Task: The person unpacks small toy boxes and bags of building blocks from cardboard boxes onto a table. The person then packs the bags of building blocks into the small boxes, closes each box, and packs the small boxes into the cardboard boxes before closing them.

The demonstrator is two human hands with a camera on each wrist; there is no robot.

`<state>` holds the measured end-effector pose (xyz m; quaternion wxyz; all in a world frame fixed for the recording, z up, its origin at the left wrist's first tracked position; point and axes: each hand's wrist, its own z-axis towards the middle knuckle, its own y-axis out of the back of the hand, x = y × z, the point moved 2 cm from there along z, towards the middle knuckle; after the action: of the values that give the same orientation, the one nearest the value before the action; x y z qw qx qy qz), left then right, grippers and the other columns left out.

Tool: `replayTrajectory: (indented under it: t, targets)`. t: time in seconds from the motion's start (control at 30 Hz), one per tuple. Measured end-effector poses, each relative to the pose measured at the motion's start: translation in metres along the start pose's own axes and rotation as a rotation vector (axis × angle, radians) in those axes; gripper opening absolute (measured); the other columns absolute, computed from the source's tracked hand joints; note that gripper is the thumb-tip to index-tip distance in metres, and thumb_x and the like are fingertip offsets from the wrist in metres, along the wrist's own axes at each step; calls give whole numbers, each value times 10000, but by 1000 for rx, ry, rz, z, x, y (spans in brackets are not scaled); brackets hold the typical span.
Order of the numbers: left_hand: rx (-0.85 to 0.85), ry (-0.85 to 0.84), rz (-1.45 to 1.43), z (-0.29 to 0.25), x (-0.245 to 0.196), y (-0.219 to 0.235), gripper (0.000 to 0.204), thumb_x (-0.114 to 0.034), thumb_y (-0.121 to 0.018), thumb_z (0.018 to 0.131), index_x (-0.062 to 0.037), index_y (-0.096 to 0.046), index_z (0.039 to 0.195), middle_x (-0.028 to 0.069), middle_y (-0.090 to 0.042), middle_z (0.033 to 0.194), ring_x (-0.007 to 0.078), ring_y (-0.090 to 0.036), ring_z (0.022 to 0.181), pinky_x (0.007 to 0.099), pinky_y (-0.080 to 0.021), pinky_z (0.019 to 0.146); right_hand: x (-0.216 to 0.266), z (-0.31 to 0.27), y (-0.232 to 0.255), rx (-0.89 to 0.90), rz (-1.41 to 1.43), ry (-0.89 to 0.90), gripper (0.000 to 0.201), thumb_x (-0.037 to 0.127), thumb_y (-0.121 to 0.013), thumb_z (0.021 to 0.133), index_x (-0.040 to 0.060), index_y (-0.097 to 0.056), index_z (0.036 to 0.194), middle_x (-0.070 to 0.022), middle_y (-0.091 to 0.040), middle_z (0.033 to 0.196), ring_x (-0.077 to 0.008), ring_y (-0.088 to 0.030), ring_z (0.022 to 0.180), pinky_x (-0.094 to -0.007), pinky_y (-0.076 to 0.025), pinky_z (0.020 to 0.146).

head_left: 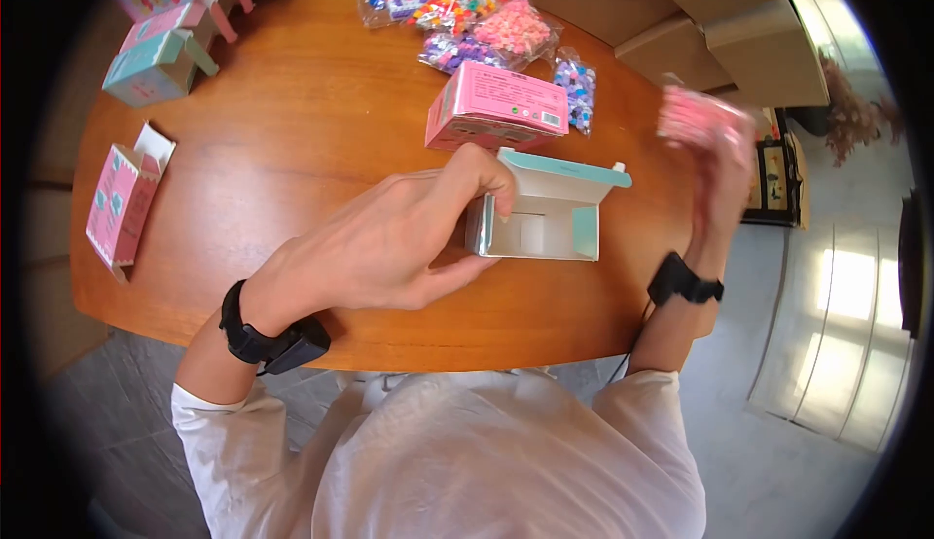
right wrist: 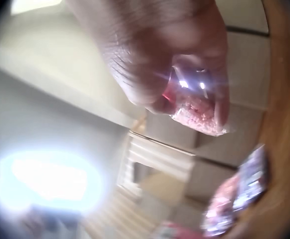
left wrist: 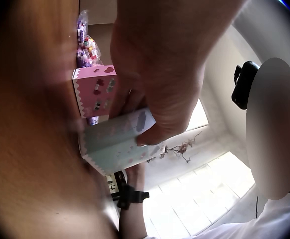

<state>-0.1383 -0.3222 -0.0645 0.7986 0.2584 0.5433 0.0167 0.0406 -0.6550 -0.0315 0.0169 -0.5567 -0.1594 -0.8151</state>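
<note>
The left hand grips the left end of a light teal box, whose open side with its raised flap faces up toward the head camera. In the left wrist view the left hand has its thumb on the teal box's printed side. Off to the right, the right hand holds a clear bag of pink pieces in the air, slightly blurred. The right wrist view shows the right hand pinching that shiny bag between thumb and fingers.
A closed pink box stands just behind the teal box. Several bags of coloured pieces lie at the table's back. Another pink box lies at the left, with more boxes at the back left. Cardboard borders the table.
</note>
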Motion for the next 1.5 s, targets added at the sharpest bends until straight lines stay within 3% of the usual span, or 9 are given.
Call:
replayTrajectory:
  t: [0.1,0.13,0.2,0.27,0.37,0.73,1.0,1.13,1.5]
  targets:
    - [-5,-34,9,1,5,-3,448,-45,-780,862,-45,-446,1160,158,-653,1044,364,-689,936,395,-555,814,46,-50,-15,-44,498,210,403,222,-625,1009,-1,-515,1327,-185,-631,1234,-262,-627,1060,-417,-549,922]
    - [-17,-103,26,0,6,-5,437,-32,-769,859,-41,-447,1155,169,-662,1038,374,-690,933,396,-556,807,57,-70,-37,230,341,363,447,255,-634,993,30,-499,1355,-175,-636,1219,-234,-623,1005,-373,-566,844]
    - [5,-90,12,-1,5,-7,439,-19,-763,847,-37,-450,1154,172,-663,1042,378,-686,932,400,-554,803,78,-113,-123,164,1184,279,251,276,-585,1009,51,-571,1120,-202,-697,1165,-299,-699,937,-382,-605,735]
    - [19,-95,14,0,5,-10,441,-6,-757,835,-33,-452,1153,175,-663,1046,382,-682,932,404,-552,800,89,-96,-136,358,12,866,249,270,-557,1027,24,-561,991,-230,-735,1008,-354,-735,784,-443,-624,663]
    - [-50,-288,-38,1,3,-13,386,42,-658,835,-37,-431,1137,164,-625,871,409,-631,830,468,-501,686,83,-86,-132,486,-147,875,217,184,-693,963,35,-564,1053,-250,-745,1057,-371,-763,828,-455,-647,677]
    - [59,-56,-52,-1,4,-7,518,39,-758,814,-49,-403,1180,161,-667,1056,378,-710,871,398,-551,718,89,-93,-116,293,-340,744,263,102,-751,889,31,-591,1086,-207,-772,967,-240,-647,539,-309,-479,484]
    - [12,-82,-49,-2,9,-15,528,9,-782,846,-34,-404,1213,171,-635,1155,350,-717,1003,400,-570,853,89,-77,-105,460,-700,629,372,160,-825,761,-3,-741,1084,-105,-711,924,-274,-651,806,-349,-513,670]
    - [-129,-200,39,0,9,-15,619,0,-814,833,-4,-405,1298,151,-580,1202,325,-650,1162,393,-563,946,79,-74,-95,432,-530,588,445,352,-725,968,-23,-668,1201,-164,-677,1063,-271,-646,890,-364,-510,738]
    - [-139,-228,40,5,21,-17,467,-36,-829,838,4,-554,1213,193,-656,1286,359,-688,1130,388,-575,938,51,-83,-100,214,-176,163,479,-132,-645,868,-33,-559,1329,-158,-584,1288,-133,-587,877,-254,-506,742]
